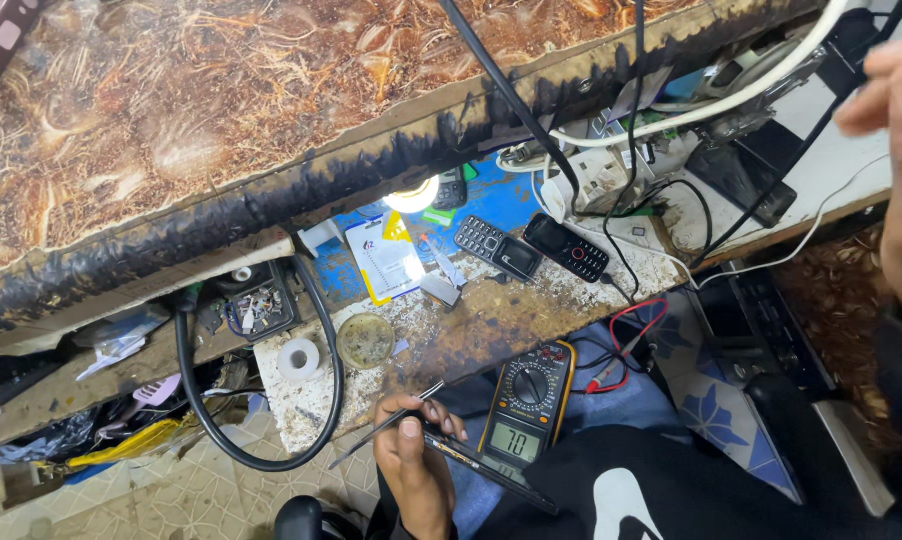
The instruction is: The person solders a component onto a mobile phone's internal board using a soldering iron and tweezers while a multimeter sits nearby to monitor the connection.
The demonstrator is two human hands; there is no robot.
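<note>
The person wears a black long-sleeved top (691,485) with 1 large white curved emblem (623,505) on its front, and blue denim trousers (631,400). Both hands, left hand (416,465) and right hand (896,90), are bare, without gloves or rings visible.

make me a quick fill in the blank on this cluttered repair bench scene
1. The left hand holds thin metal ____ over a dark narrow circuit board.
2. The yellow-edged multimeter lies to the ____ of that hand in the picture.
3. Two dark keypad phones lie side by side on the ____ patch of the worn wooden bench.
4. The right hand reaches toward the picture's upper ____ corner.

Missing words: tweezers; right; blue; right
</note>
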